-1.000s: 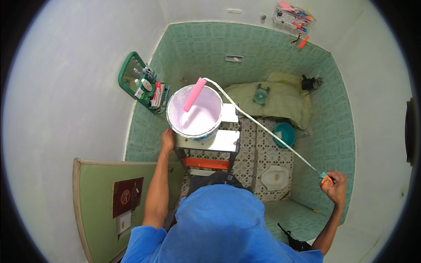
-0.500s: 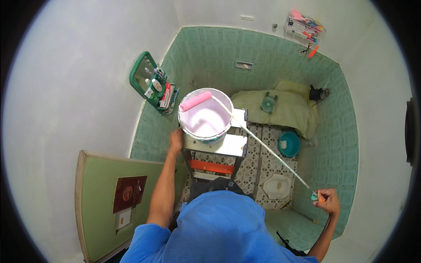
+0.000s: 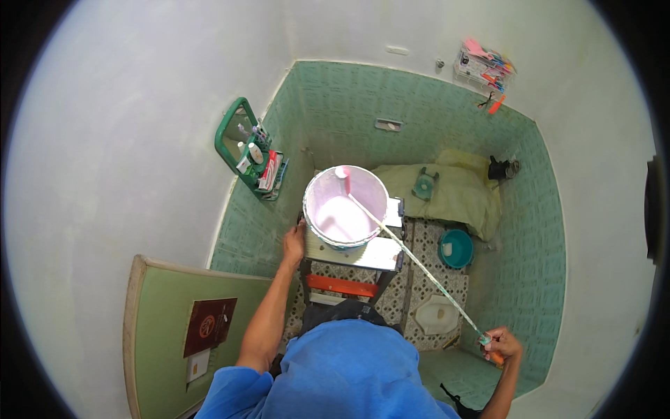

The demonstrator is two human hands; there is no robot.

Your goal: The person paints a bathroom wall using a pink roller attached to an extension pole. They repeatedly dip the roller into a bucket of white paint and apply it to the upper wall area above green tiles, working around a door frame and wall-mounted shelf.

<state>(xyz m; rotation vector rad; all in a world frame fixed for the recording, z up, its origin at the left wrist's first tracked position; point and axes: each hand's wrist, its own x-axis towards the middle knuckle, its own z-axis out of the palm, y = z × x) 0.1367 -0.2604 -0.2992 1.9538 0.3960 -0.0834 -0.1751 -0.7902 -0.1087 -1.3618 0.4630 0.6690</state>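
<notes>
A paint roller point(image 3: 436, 283) crosses the view, its long thin pole running from my right hand point(image 3: 504, 343) to a bucket point(image 3: 345, 243). My right fingers are closed round the orange and green grip end. The pink roller head point(image 3: 347, 181) is inside the bucket, near its back wall, over pale pink paint point(image 3: 340, 218). Under the bucket is the top of a stepladder point(image 3: 359, 255) with a red-orange step. My left hand point(image 3: 294, 242) is closed on the left edge of the ladder top, close beside the bucket; some of its fingers are hidden.
A green-framed mirror shelf point(image 3: 248, 150) with toiletries hangs on the left wall. Beyond the ladder are a draped olive sheet point(image 3: 460, 199), a teal basin point(image 3: 456, 249) and a squat toilet point(image 3: 437, 315). A green door point(image 3: 167, 307) stands at lower left, a wire rack point(image 3: 481, 66) at upper right.
The roller head has gone from lying across the bucket's rim to down inside it. My right hand has moved left and lower. My left hand stays at the ladder top.
</notes>
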